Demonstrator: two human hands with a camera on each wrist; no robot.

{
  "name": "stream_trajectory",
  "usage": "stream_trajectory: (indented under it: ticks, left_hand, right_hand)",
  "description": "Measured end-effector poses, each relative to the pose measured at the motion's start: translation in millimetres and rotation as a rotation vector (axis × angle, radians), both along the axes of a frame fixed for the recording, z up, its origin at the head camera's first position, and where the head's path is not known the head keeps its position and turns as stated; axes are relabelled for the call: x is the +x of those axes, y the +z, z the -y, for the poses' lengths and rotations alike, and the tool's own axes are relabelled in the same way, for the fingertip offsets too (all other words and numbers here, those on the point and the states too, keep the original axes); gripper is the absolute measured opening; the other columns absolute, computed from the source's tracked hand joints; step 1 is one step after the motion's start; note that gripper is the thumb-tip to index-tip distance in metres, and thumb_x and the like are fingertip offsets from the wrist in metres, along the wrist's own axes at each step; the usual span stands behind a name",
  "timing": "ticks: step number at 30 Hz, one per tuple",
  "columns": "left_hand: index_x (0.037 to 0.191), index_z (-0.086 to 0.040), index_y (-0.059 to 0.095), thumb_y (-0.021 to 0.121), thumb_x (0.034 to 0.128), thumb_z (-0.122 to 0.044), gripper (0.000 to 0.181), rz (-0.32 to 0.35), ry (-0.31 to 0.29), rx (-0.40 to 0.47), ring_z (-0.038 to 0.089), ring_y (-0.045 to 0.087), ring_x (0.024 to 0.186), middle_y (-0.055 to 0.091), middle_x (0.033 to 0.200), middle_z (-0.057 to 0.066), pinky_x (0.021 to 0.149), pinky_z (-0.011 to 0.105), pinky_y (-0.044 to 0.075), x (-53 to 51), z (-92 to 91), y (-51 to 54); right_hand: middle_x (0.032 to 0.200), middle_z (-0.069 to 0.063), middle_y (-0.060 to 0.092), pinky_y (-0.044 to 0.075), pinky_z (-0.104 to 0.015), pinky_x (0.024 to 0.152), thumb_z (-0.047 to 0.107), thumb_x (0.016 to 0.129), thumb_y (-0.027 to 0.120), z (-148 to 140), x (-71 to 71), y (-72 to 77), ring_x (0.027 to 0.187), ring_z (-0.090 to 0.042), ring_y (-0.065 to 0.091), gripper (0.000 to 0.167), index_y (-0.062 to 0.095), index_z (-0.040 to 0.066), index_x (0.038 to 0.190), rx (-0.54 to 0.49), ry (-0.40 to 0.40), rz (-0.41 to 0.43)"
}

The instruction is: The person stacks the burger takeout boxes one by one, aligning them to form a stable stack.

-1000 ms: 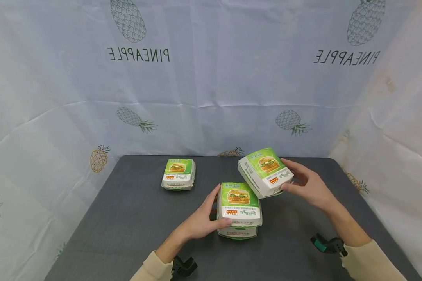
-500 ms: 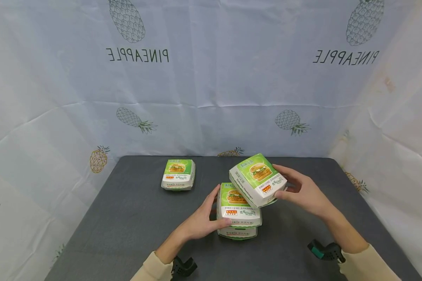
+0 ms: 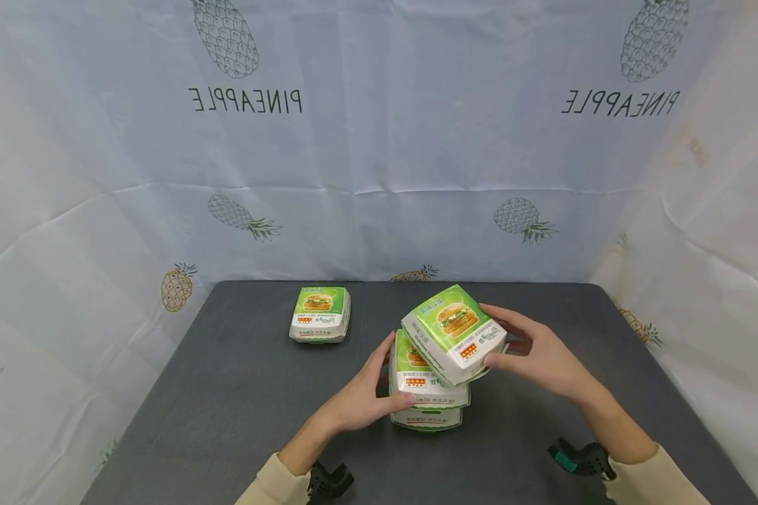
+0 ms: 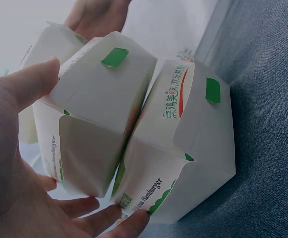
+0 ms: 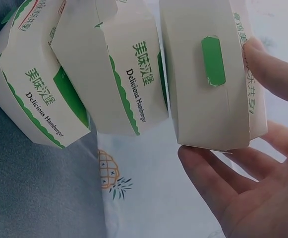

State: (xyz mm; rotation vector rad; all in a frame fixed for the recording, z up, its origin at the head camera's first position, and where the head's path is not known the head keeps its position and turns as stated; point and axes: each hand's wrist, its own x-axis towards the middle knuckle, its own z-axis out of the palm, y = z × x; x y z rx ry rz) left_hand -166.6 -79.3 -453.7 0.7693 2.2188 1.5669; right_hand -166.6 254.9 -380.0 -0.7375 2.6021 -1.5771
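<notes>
- Box (image 3: 455, 337) in right hand (image 3: 548, 358), raised over far and right part of near stack; burger print facing up, "Delicious Hamburger" side toward near left.
- Top roughly square, long axis unclear; turned askew to stack, text end of lid toward near right.
- Directly below: upper box (image 3: 420, 382) on lower box (image 3: 426, 421), both squared to front of surface (image 3: 240, 393); contact between raised box and upper box unclear, narrow gap partly visible in right wrist view.
- Far left, well apart: fourth box (image 3: 320, 315), flat, print up. Behind: pineapple-print curtain (image 3: 379, 140).
- Right hand: reaching in from right, thumb on near side, fingers at right side, gripping raised box.
- Left hand (image 3: 361, 398): at left of stack, thumb on front of upper box, fingers spread along left side of both boxes, bracing; grip around upper box.
</notes>
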Motion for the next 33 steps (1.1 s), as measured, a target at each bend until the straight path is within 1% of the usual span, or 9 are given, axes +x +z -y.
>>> stream_trajectory:
  ticks: [7, 13, 17, 20, 23, 26, 29, 31, 33]
  left_hand:
    - [0.165, -0.022, -0.002, 0.069, 0.0950, -0.047, 0.102, -0.014, 0.003, -0.003, 0.025, 0.036, 0.144, 0.022, 0.162, 0.006, 0.110, 0.047, 0.043, 0.1, -0.3, -0.5]
    - [0.165, -0.022, -0.002, 0.069, 0.0949, -0.047, 0.102, -0.014, -0.004, -0.001, 0.026, 0.034, 0.146, 0.020, 0.163, 0.005, 0.110, 0.045, 0.043, 0.1, 0.0, -0.6]
    - [0.165, -0.019, -0.002, 0.069, 0.0943, -0.047, 0.105, -0.020, -0.006, -0.004, 0.026, 0.032, 0.147, 0.018, 0.164, 0.005, 0.111, 0.048, 0.042, -1.2, 1.1, -2.5]
    - [0.165, -0.018, -0.003, 0.070, 0.0935, -0.047, 0.106, -0.023, -0.005, -0.009, 0.027, 0.034, 0.145, 0.017, 0.164, 0.005, 0.111, 0.050, 0.041, -1.8, 2.5, -1.9]
    - [0.165, -0.021, -0.003, 0.072, 0.0924, -0.047, 0.107, -0.019, 0.008, -0.014, 0.028, 0.034, 0.144, 0.014, 0.165, 0.006, 0.112, 0.052, 0.039, -0.9, 3.8, 3.1]
    - [0.164, -0.028, -0.002, 0.073, 0.0910, -0.050, 0.107, -0.030, 0.036, -0.036, 0.028, 0.026, 0.149, 0.009, 0.167, 0.004, 0.115, 0.054, 0.036, 1.1, 5.0, 10.5]
    - [0.164, -0.034, -0.001, 0.074, 0.0887, -0.053, 0.108, -0.083, 0.079, -0.073, 0.027, 0.014, 0.154, 0.003, 0.169, 0.002, 0.116, 0.059, 0.031, 3.4, 5.4, 17.8]
    - [0.164, -0.036, 0.000, 0.075, 0.0875, -0.053, 0.108, -0.117, 0.106, -0.083, 0.025, 0.011, 0.154, 0.002, 0.169, -0.002, 0.116, 0.061, 0.029, 5.3, 4.5, 23.2]
    - [0.164, -0.037, 0.002, 0.077, 0.0867, -0.052, 0.108, -0.147, 0.125, -0.082, 0.024, 0.011, 0.154, 0.003, 0.169, -0.004, 0.114, 0.064, 0.028, 7.1, 2.8, 28.3]
  right_hand:
    - [0.146, -0.009, 0.051, 0.055, -0.029, 0.091, 0.012, 0.089, 0.080, 3.1, 3.4, 1.9, 0.112, -0.014, 0.062, 0.077, 0.042, 0.014, 0.156, 0.025, -0.003, -0.003]
    - [0.145, -0.009, 0.052, 0.055, -0.030, 0.091, 0.013, 0.091, 0.080, 3.3, 5.1, 2.0, 0.112, -0.015, 0.062, 0.077, 0.041, 0.015, 0.157, 0.036, 0.006, -0.004]
    - [0.147, -0.009, 0.050, 0.055, -0.031, 0.092, 0.013, 0.092, 0.078, 2.1, 5.6, 2.0, 0.118, -0.010, 0.059, 0.077, 0.039, 0.015, 0.157, 0.031, 0.023, -0.009]
    - [0.152, -0.012, 0.045, 0.056, -0.032, 0.091, 0.009, 0.092, 0.076, 0.9, 5.6, 2.0, 0.122, -0.006, 0.056, 0.077, 0.036, 0.011, 0.158, -0.011, 0.048, 0.005]
    - [0.155, -0.016, 0.039, 0.057, -0.032, 0.089, 0.004, 0.093, 0.074, -0.2, 5.2, 1.6, 0.123, -0.006, 0.055, 0.077, 0.033, 0.007, 0.159, -0.067, 0.081, 0.027]
    - [0.155, -0.019, 0.037, 0.058, -0.034, 0.086, 0.000, 0.094, 0.071, -0.4, 4.8, 0.7, 0.122, -0.008, 0.057, 0.076, 0.032, 0.003, 0.158, -0.113, 0.107, 0.050]
    - [0.154, -0.021, 0.037, 0.059, -0.035, 0.083, -0.002, 0.094, 0.069, 0.0, 4.9, -0.7, 0.118, -0.011, 0.060, 0.074, 0.031, 0.000, 0.158, -0.142, 0.117, 0.068]
    - [0.154, -0.022, 0.036, 0.059, -0.034, 0.083, -0.002, 0.095, 0.069, 0.5, 5.1, -1.7, 0.118, -0.011, 0.060, 0.074, 0.030, 0.000, 0.158, -0.147, 0.117, 0.068]
    - [0.154, -0.024, 0.035, 0.059, -0.034, 0.083, -0.002, 0.095, 0.068, 1.2, 5.2, -2.7, 0.117, -0.011, 0.060, 0.074, 0.030, 0.000, 0.158, -0.151, 0.116, 0.068]
